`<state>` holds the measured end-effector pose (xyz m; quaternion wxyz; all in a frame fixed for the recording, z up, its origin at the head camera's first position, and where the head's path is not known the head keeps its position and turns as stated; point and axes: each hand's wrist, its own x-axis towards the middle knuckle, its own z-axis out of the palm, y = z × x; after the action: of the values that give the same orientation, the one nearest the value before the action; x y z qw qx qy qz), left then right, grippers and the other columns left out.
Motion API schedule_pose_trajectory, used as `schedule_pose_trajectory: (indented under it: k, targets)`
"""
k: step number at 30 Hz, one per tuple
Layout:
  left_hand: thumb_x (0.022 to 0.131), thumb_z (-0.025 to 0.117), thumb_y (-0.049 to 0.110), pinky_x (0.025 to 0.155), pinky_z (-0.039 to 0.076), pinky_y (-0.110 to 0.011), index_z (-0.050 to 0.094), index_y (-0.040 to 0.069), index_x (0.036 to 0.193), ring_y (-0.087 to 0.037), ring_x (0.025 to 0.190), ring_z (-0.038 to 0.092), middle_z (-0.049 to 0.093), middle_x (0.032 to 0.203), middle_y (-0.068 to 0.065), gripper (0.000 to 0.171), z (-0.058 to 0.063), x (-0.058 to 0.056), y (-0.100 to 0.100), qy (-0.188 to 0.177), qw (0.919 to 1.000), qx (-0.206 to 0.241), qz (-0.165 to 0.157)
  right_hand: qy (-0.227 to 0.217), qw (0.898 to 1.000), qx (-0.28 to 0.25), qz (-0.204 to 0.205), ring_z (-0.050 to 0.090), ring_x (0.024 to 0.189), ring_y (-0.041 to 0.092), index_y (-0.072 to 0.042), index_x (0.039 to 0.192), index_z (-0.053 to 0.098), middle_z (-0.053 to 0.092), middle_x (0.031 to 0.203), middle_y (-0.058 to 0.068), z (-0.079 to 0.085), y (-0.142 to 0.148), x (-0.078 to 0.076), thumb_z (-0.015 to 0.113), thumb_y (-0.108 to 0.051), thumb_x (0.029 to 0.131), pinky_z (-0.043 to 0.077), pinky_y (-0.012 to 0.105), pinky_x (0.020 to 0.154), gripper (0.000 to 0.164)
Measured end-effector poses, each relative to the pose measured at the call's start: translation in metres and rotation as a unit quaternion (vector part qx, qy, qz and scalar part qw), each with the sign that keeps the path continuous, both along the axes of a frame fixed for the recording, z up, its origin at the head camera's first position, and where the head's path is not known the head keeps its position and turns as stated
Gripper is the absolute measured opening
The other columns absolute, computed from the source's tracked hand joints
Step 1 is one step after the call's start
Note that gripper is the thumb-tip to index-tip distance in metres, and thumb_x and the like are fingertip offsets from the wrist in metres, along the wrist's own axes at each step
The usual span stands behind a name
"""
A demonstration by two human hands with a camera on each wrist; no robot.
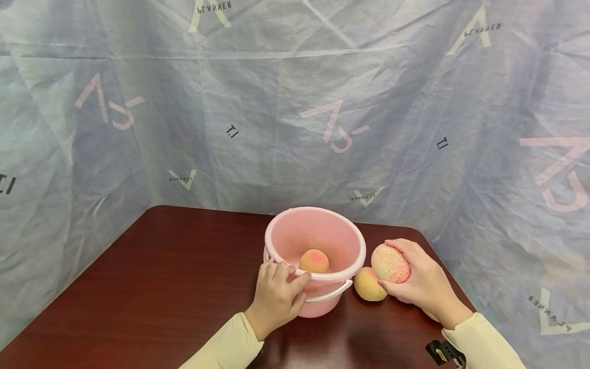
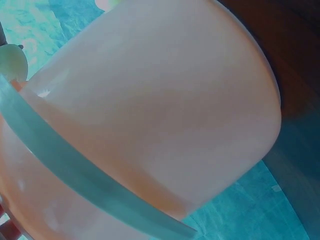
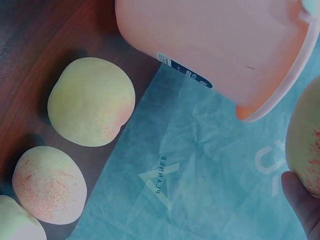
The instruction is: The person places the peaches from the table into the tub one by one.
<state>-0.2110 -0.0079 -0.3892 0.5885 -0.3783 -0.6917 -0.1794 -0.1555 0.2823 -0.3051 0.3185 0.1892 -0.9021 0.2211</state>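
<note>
A pink bucket (image 1: 318,307) with a white handle (image 1: 329,295) stands on the dark red table. My left hand (image 1: 278,294) grips its near-left rim, fingers over the edge. Inside the bucket lies one peach (image 1: 315,261). My right hand (image 1: 426,279) holds a speckled pink-and-cream peach (image 1: 390,263) up, just right of the rim. Beneath it, a yellow peach (image 1: 370,285) sits on the table beside the bucket. The right wrist view shows this peach (image 3: 91,102), a red-speckled peach (image 3: 49,185) and a pale one (image 3: 19,220) cut off by the frame.
The dark red wooden table (image 1: 152,277) extends to the left of the bucket. Grey printed cloth (image 1: 276,128) hangs behind the table and along both sides. A dark wrist strap (image 1: 444,353) shows by the right sleeve.
</note>
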Motion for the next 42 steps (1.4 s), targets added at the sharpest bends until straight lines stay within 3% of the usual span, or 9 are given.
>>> schedule_pose_trajectory:
  k: [7,13,20,24,29,37,42]
  targets:
    - [0.077,0.051,0.018,0.069,0.038,-0.041,0.069,0.018,0.089,-0.024,0.069,0.043,0.049,0.081,-0.006,0.022,0.0,-0.001,0.0,-0.001,1.0,0.001,-0.004,0.032,0.999,-0.004,0.019,0.051,0.101,0.009,-0.01,0.122,0.058,0.057,0.119,0.004,0.0,-0.002,-0.003,0.088,-0.012,0.052,0.035,0.008,0.081,0.076]
    - [0.084,0.049,0.023,0.069,0.038,-0.041,0.069,0.018,0.088,-0.023,0.068,0.043,0.048,0.08,-0.005,0.021,0.001,0.0,0.0,0.006,0.9999,0.01,-0.003,0.057,0.997,-0.027,0.05,0.05,0.102,0.006,-0.004,0.121,0.059,0.058,0.116,0.007,0.001,-0.002,-0.006,0.087,-0.006,0.049,0.035,0.007,0.083,0.077]
    - [0.089,0.049,0.039,0.074,0.043,-0.051,0.064,0.019,0.087,-0.025,0.076,0.047,0.05,0.085,-0.009,0.025,-0.001,-0.002,0.009,0.036,0.9987,0.028,0.024,0.045,0.998,-0.034,0.043,0.05,0.102,0.005,-0.004,0.121,0.059,0.058,0.117,0.006,-0.001,-0.001,-0.005,0.088,-0.006,0.05,0.035,0.007,0.081,0.077]
    - [0.095,0.048,0.039,0.076,0.041,-0.051,0.064,0.02,0.086,-0.026,0.079,0.047,0.051,0.087,-0.009,0.026,-0.001,-0.003,0.012,0.028,0.9981,0.035,0.042,0.04,0.998,-0.029,0.034,0.05,0.101,0.006,-0.007,0.121,0.059,0.058,0.118,0.005,-0.002,-0.001,-0.005,0.088,-0.008,0.051,0.036,0.008,0.081,0.076]
    - [0.096,0.047,0.037,0.074,0.038,-0.049,0.064,0.019,0.085,-0.027,0.077,0.045,0.049,0.085,-0.009,0.027,0.0,-0.003,0.013,0.025,0.9981,0.041,0.039,0.045,0.998,-0.024,0.031,0.051,0.1,0.007,-0.006,0.121,0.059,0.058,0.117,0.005,-0.002,0.0,-0.005,0.088,-0.009,0.051,0.036,0.008,0.08,0.076]
    - [0.097,0.046,0.038,0.075,0.041,-0.053,0.062,0.021,0.088,-0.027,0.075,0.047,0.048,0.082,-0.007,0.025,0.004,-0.004,0.016,0.027,0.9978,0.018,0.058,0.077,0.996,0.007,0.042,0.052,0.101,0.014,-0.004,0.119,0.059,0.059,0.115,0.008,-0.004,0.003,-0.01,0.086,-0.012,0.048,0.034,0.008,0.084,0.077]
    - [0.098,0.042,0.04,0.076,0.039,-0.052,0.061,0.022,0.089,-0.026,0.08,0.046,0.049,0.087,-0.008,0.028,0.0,-0.004,0.016,0.027,0.9974,0.018,0.065,0.066,0.997,-0.005,0.042,0.052,0.101,0.011,-0.006,0.119,0.059,0.059,0.115,0.007,-0.006,0.001,-0.01,0.087,-0.012,0.049,0.035,0.008,0.083,0.076]
